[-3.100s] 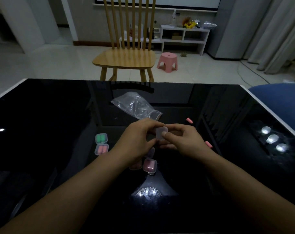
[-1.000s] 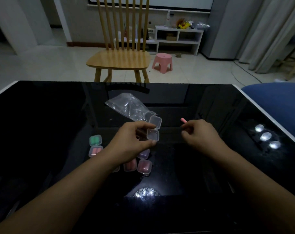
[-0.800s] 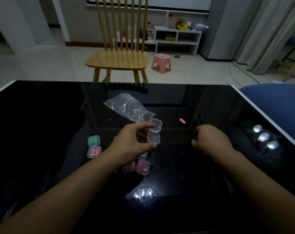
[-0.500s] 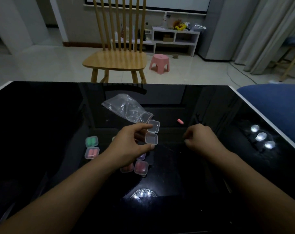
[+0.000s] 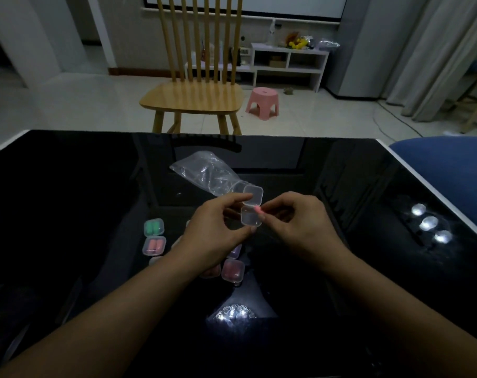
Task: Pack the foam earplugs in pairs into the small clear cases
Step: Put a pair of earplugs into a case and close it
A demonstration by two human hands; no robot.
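Note:
My left hand (image 5: 214, 233) holds a small clear case (image 5: 250, 216) above the black table, its hinged lid tipped up and open. My right hand (image 5: 300, 222) pinches a pink foam earplug (image 5: 258, 210) right at the case's upper right rim. On the table lie closed cases: one with green earplugs (image 5: 153, 227), one with pink earplugs (image 5: 154, 245), and another pink-filled case (image 5: 233, 270) below my left hand. Further cases are partly hidden under my left hand.
A crumpled clear plastic bag (image 5: 206, 171) lies just beyond the hands. The glossy black table (image 5: 68, 186) has a white edge, and lamp glare shows on it. A wooden chair (image 5: 196, 94) and a pink stool (image 5: 262, 102) stand behind; a blue cushion (image 5: 444, 159) sits at right.
My right hand went out to the right side of the table, picked up a pink earplug and brought it back to the open case. My left hand kept holding the case.

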